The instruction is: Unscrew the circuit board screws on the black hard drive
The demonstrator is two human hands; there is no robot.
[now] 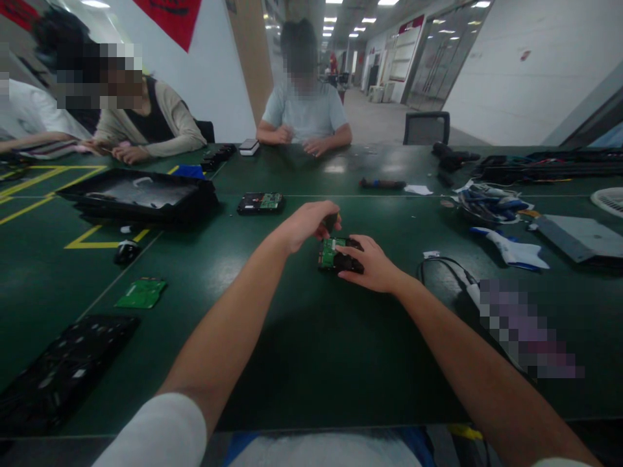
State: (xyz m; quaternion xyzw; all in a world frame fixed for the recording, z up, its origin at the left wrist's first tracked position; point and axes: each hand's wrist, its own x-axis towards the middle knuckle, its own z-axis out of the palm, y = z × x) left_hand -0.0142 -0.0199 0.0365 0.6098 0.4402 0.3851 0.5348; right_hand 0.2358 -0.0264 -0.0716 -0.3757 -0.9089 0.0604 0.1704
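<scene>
Jutting from right grip (374, 264): hard drive (329, 255)

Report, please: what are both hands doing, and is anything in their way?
Left hand: holding small dark object. Right hand: gripping black-and-green device. Nothing seen blocking either; similar device lies apart, farther left.

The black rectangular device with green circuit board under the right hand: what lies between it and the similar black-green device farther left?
In the head view, the left hand, holding a dark object, comes between; then green tabletop up to the farther device.
</scene>
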